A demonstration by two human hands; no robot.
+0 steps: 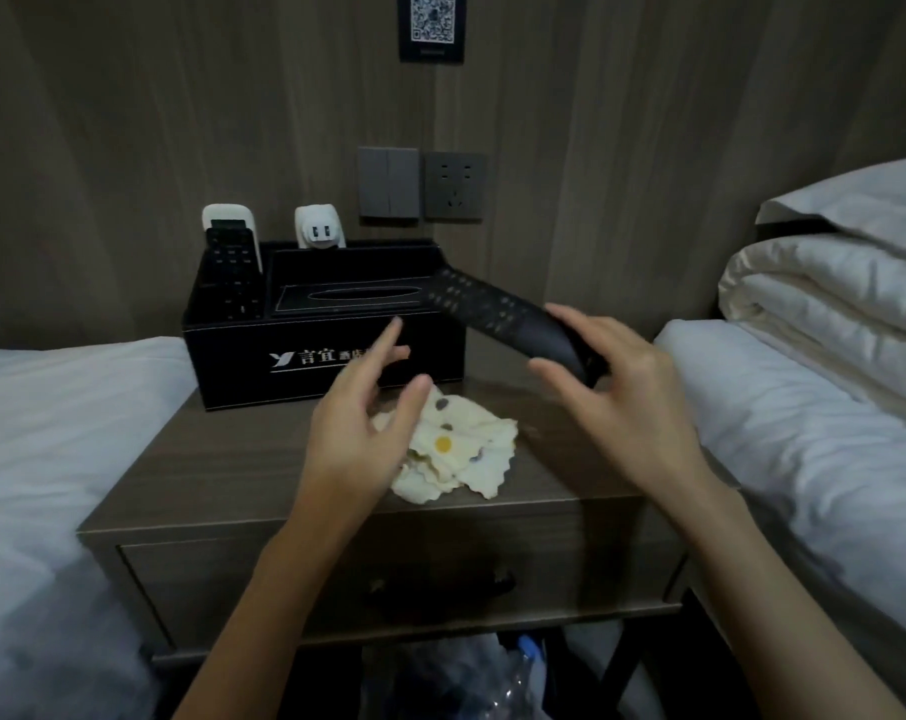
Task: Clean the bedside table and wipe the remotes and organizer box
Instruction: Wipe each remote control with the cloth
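Remote-wiping step: my right grip curls round the black remote, left grip spread empty over the cloth, which it probably picks up next.

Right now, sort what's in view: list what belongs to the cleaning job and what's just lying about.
Job:
bedside table
organizer box
long remote held by the right hand
black remote and white remote standing in the box
cloth

Lying about:
charger plug
wall switch
socket
folded quilt
plastic bag under the table
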